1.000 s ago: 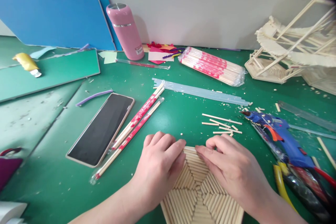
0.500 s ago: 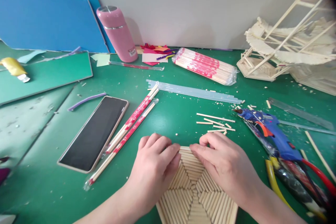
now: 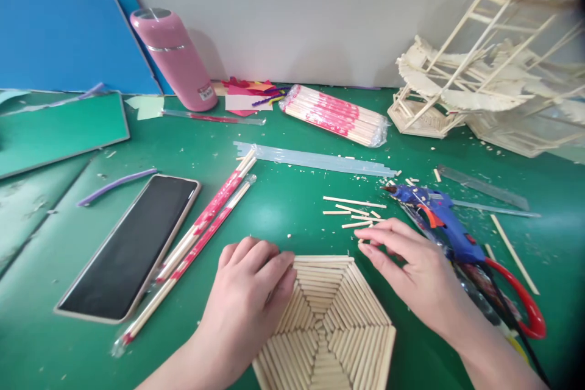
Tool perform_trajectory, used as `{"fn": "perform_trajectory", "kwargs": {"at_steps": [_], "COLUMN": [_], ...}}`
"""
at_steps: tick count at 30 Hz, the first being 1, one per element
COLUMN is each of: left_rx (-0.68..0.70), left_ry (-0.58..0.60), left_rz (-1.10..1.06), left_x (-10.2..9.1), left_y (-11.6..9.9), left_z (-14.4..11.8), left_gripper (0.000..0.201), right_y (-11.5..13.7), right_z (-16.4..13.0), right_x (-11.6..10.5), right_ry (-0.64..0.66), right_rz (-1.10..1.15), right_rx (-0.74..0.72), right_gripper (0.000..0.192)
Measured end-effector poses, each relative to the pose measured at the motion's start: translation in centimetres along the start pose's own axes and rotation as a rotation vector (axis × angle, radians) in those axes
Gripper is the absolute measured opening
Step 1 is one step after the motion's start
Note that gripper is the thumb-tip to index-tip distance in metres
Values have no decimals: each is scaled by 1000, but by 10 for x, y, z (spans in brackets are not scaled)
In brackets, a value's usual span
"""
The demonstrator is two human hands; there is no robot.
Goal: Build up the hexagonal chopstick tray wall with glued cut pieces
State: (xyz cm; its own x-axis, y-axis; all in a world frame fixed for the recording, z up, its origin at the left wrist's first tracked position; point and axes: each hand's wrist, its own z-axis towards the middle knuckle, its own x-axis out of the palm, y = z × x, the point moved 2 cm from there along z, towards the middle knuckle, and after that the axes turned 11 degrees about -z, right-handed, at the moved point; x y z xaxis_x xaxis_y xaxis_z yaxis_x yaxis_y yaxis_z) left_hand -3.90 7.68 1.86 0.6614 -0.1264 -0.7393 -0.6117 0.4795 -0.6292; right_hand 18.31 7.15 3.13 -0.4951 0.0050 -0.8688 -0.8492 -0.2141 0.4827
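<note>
A many-sided panel of wooden sticks [image 3: 320, 323], laid in rings around a centre, lies in front of me and runs out of the bottom of the view. My left hand [image 3: 256, 295] is closed on its upper left edge, the fingers curled and the thumb hidden. Off the panel's upper right side, my right hand [image 3: 406, 268] hovers with thumb and forefinger apart. Its fingertips are beside a few short cut sticks [image 3: 354, 202]; a small stick end shows between them, apparently not gripped.
A blue glue gun [image 3: 450, 219] and red-handled pliers [image 3: 534, 317] lie right. Left are a phone [image 3: 130, 250] and wrapped sticks [image 3: 201, 237]. Glue sticks [image 3: 315, 160], a stick pack [image 3: 336, 116], a pink flask [image 3: 176, 61] and a stick-built model [image 3: 457, 85] stand behind.
My right hand has left the panel's top edge and moved right to the short sticks, its fingers opening. My left hand stays on the panel. The view has swung slightly right.
</note>
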Motion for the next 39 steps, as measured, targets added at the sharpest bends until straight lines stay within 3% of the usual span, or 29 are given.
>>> {"fn": "perform_trajectory", "kwargs": {"at_steps": [7, 14, 39], "left_rx": [16, 7, 4], "left_ry": [23, 52, 47], "left_rz": [1, -14, -64], "left_x": [0, 1, 4], "left_y": [2, 3, 4], "left_z": [0, 4, -1], "left_gripper": [15, 16, 19], "right_y": [-6, 0, 3], "right_z": [-12, -6, -4], "right_x": [4, 10, 12], "right_ry": [132, 93, 113], "right_rz": [62, 33, 50], "right_rx": [73, -1, 26], "right_gripper": [19, 16, 19]}}
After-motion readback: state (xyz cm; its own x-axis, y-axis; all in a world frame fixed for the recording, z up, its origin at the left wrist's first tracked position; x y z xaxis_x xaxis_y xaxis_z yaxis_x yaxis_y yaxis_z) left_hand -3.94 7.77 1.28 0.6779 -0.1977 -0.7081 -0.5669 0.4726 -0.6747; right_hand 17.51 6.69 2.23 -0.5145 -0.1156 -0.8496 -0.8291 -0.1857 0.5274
